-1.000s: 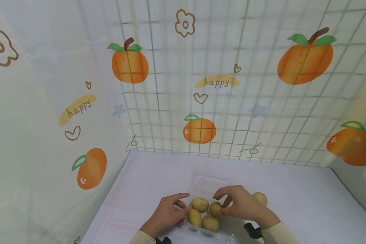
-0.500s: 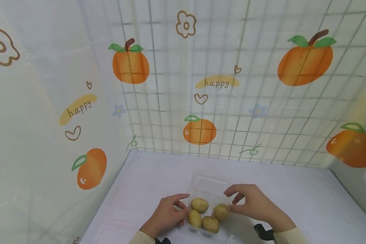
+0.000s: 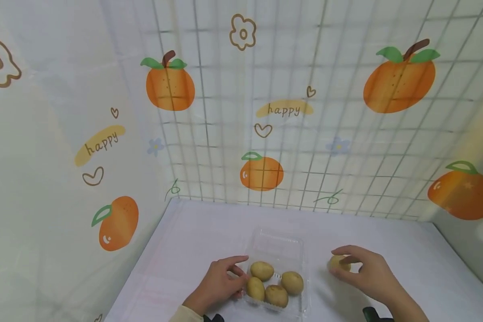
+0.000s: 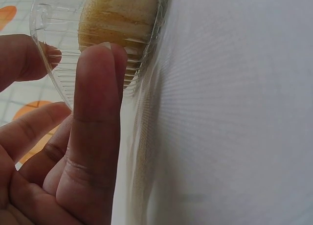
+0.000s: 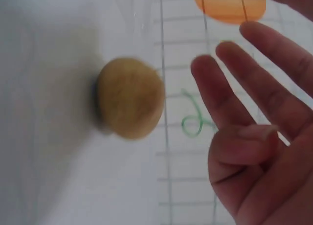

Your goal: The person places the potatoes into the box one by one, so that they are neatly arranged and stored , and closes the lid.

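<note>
A clear hinged plastic box (image 3: 295,306) holds several potatoes (image 3: 292,283). My left hand (image 3: 221,284) holds the box at its left side; in the left wrist view the thumb (image 4: 98,88) lies against the ribbed wall, and a fingertip shows through the plastic at the rim. A potato (image 4: 117,17) is visible inside there. Off to the right of the box, a single potato (image 5: 131,98) sits on the table. My right hand (image 3: 370,273) is over it with spread fingers, overlapping it in the head view; the right wrist view shows a gap between fingertips and potato.
The box's raised lid (image 3: 279,243) lies open towards the back. A white-covered table (image 3: 201,232) bears everything. Behind it stands a wire grid with a fruit-printed sheet (image 3: 217,165), and another printed sheet hangs at the left side.
My right hand let go of a potato at the box's right side, which now rests apart from the others there, then moved right to the lone potato. My left hand stayed put.
</note>
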The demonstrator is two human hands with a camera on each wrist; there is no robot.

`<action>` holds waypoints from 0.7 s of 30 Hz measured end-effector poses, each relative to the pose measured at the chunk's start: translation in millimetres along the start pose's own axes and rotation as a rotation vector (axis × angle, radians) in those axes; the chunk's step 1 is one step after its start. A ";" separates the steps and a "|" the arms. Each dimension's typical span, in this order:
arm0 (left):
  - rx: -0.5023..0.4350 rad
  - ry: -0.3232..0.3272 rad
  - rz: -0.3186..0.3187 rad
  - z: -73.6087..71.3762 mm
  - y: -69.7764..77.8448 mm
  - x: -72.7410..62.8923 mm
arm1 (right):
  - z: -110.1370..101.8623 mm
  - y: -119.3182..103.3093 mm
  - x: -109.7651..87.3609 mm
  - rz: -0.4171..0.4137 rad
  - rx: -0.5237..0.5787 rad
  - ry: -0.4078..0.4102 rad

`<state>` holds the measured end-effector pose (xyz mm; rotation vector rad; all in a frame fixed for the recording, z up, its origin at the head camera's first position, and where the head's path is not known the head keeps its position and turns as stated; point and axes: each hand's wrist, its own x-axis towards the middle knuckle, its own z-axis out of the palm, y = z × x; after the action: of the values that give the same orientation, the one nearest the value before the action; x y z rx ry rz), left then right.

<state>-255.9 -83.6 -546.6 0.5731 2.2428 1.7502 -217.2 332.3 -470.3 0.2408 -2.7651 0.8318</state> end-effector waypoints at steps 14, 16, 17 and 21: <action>0.018 0.002 -0.002 1.5 1.8 -1.0 | 9.8 45.3 -10.3 0.108 -0.032 0.085; 0.017 0.002 -0.006 1.1 2.3 -1.1 | 12.6 49.1 -9.4 0.117 -0.030 0.073; 0.016 0.002 -0.007 0.8 2.5 -1.2 | 13.8 50.6 -9.0 0.113 -0.025 0.071; 0.016 0.002 -0.005 0.0 2.0 -0.8 | 19.8 56.9 -6.6 0.092 -0.009 0.069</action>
<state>-254.9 -83.6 -544.8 0.5689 2.2592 1.7331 -227.3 368.7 -517.6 0.0820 -2.7325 0.8330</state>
